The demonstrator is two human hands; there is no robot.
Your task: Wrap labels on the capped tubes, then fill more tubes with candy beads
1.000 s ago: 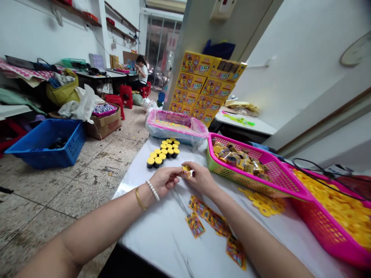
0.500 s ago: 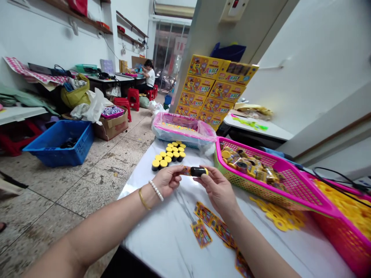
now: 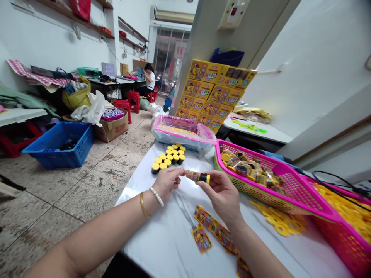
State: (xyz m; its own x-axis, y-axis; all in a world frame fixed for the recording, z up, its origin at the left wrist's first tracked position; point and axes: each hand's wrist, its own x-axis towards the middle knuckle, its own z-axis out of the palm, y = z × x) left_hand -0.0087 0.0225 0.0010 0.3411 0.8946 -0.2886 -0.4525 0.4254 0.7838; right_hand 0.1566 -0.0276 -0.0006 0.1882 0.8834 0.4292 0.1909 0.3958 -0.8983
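My right hand [image 3: 222, 193] grips a small black container [image 3: 204, 178] with a yellow lid, held sideways over the table. A printed orange wrapper sleeve [image 3: 191, 175] sits around the container's left part. The left end of that sleeve is pinched by my left hand [image 3: 168, 181], which wears a pearl bracelet and a gold bangle. Just beyond my left hand, several black containers with yellow lids [image 3: 168, 157] stand upright in a group. Flat printed sleeves [image 3: 201, 238], some joined in a strip, lie near my right forearm.
Behind the upright containers is a plastic-lined pink basket [image 3: 162, 133] of small coloured pieces. On the right, a pink basket [image 3: 292, 189] holds wrapped containers. Yellow rings [image 3: 278, 220] lie beside it. Yellow boxes [image 3: 199, 90] are stacked behind. A person [image 3: 149, 79] sits at a far table.
The printed sleeve has moved onto the black container and covers more of it. My right hand has turned slightly, with the yellow lid facing right.
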